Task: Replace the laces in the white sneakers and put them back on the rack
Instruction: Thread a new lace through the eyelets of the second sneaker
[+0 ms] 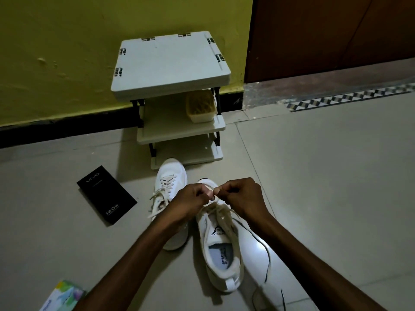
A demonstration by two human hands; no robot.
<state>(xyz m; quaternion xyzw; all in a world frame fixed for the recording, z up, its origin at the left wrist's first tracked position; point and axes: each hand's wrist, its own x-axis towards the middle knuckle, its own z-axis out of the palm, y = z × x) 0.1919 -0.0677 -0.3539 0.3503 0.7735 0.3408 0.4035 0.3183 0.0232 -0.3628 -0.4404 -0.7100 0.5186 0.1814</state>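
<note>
White low-top sneakers [221,257] are sitting side by side on the grey tiled floor [325,187] in front of us, heels toward us. Closest to us, at our lower left, a colourful printed carton [64,295] is poking into view. The nearer sneaker, on the right, is lying with its opening facing up, and a thin dark lace [268,263] is trailing from its right side across the tiles toward us. Over its front part we are using both hands. Our left hand [190,198] is curling tight, thumb and fingertips pinching the cream flat lace [222,213]. Our right hand [242,196] is curling the same way and pinching that lace just beside it, the fingertips nearly touching. The farther sneaker [170,176] is lying just left of the first, partly hidden under our left forearm, its own lace ends splaying loose. A black rectangular box [106,195] is lying flat to its left. Beyond, a white three-tier plastic rack [170,61] is standing against the yellow wall [67,52], carrying a pale plastic tub [201,106] on its middle shelf. A brown door [336,34] is showing at the far right.
</note>
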